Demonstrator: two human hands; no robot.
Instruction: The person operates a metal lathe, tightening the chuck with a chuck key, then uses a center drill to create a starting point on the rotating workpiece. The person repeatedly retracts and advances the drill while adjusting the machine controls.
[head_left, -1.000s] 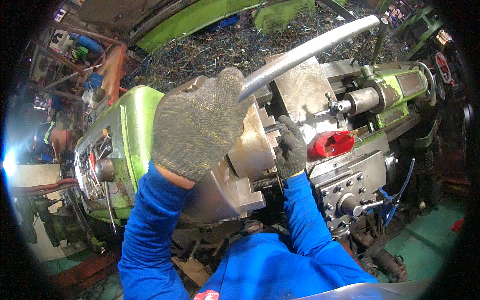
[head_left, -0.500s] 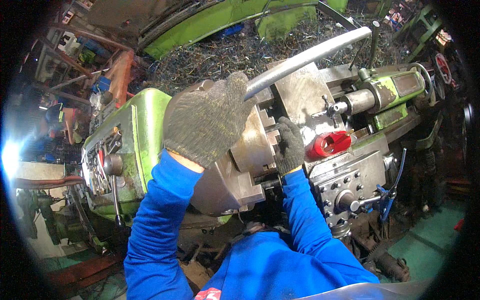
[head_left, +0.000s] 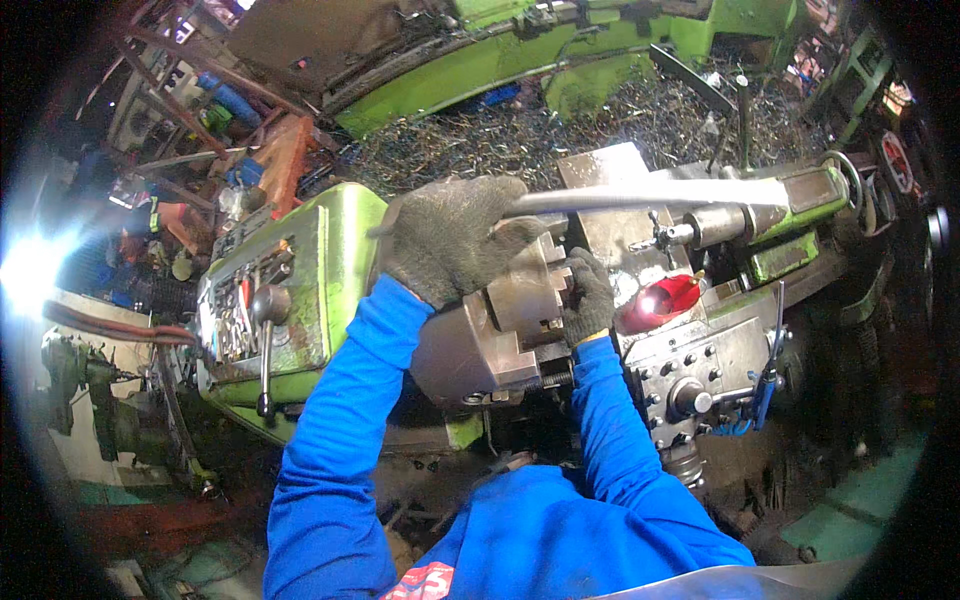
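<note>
My left hand (head_left: 455,240), in a dark knitted glove, is closed round the near end of a long silver bar (head_left: 640,197) above the lathe chuck (head_left: 465,355). The bar reaches right, nearly level, over the carriage and in front of the tailstock. Whether it is a hollow pipe or fits into the chuck is hidden by the glove. My right hand (head_left: 588,298), gloved too, is curled against the face of the stepped chuck jaws (head_left: 545,285). What its fingers grip is hidden.
Right of my right hand lies a red container (head_left: 660,305) on the carriage, behind the tool post (head_left: 690,398). The green tailstock (head_left: 800,210) stands further right. Metal shavings (head_left: 470,145) heap behind the lathe. Small tools (head_left: 240,310) lie on the green headstock (head_left: 345,240).
The bar's far end has swung down towards me, from a steep slant to nearly level, with my left hand still round it. My right hand stays at the jaws. The view has shifted slightly.
</note>
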